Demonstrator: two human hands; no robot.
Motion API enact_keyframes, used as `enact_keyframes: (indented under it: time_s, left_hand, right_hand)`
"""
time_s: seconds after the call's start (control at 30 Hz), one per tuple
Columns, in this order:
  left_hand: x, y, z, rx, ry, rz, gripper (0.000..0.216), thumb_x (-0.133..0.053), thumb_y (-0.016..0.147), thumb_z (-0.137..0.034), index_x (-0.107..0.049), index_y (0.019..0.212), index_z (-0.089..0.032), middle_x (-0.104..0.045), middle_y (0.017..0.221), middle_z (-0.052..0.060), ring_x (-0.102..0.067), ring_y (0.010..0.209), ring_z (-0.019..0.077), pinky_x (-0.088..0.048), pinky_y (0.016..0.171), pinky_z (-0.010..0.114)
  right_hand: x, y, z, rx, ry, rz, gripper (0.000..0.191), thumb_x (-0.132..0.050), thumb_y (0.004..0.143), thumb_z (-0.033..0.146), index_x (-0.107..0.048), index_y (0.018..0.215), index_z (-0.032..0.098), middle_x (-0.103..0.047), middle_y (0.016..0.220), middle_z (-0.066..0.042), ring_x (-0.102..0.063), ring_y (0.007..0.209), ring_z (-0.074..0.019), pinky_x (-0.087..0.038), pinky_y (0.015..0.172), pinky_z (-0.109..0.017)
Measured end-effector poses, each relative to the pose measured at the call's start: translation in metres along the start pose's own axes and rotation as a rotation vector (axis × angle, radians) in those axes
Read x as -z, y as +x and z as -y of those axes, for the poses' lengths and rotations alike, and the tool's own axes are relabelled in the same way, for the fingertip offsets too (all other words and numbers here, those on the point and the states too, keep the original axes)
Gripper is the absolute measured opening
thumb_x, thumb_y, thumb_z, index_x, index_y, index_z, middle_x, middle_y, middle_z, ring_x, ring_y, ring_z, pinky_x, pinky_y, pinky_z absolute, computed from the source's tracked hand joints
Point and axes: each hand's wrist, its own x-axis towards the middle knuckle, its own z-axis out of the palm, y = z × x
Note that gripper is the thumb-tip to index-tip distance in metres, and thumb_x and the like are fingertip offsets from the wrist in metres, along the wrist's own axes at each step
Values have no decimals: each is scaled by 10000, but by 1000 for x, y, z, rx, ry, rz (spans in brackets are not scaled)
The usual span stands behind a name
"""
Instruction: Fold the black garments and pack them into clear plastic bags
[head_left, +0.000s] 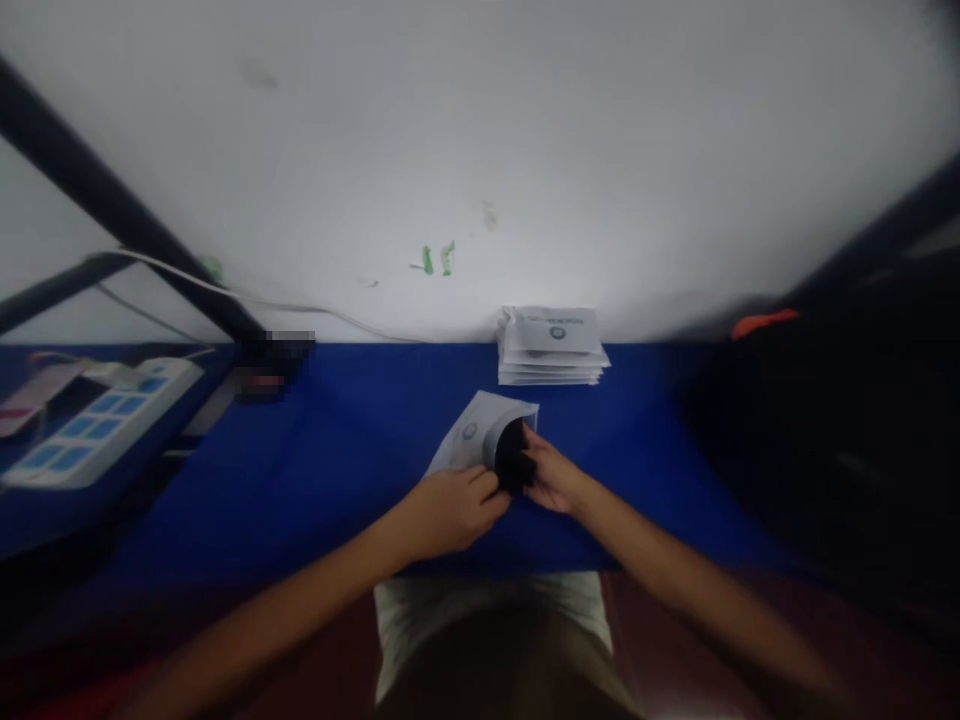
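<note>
At the back of the bench [352, 420], the stack [553, 350] sits by the wall [600, 170]; before it, slightly left, is the pouch [466, 432], an item [512, 458] at its mouth. Far left: the power strip [101, 425].
</note>
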Motion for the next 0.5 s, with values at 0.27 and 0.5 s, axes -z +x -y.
enact_keyframes:
  time_s: [0.27, 0.5]
  left_hand:
    - [-4, 0, -7, -46, 30, -210, 191, -420, 975, -99, -594, 1052, -103, -601, 741, 39, -578, 682, 164, -507, 588, 288]
    - [-15, -1, -3, 21, -5, -294, 163, -460, 962, -108, -622, 956, -123, -600, 753, 44, -563, 711, 166, -507, 640, 307]
  right_hand:
    - [-1, 18, -10, 290, -427, -102, 596, -679, 637, 144, -508, 1198, 250, -673, 996, -21, -634, 904, -208, -530, 819, -364]
    - [-2, 21, -10, 355, -559, -169, 555, -691, 683, 254, -504, 1203, 219, -635, 1184, -78, -570, 1158, -288, -452, 1002, -462]
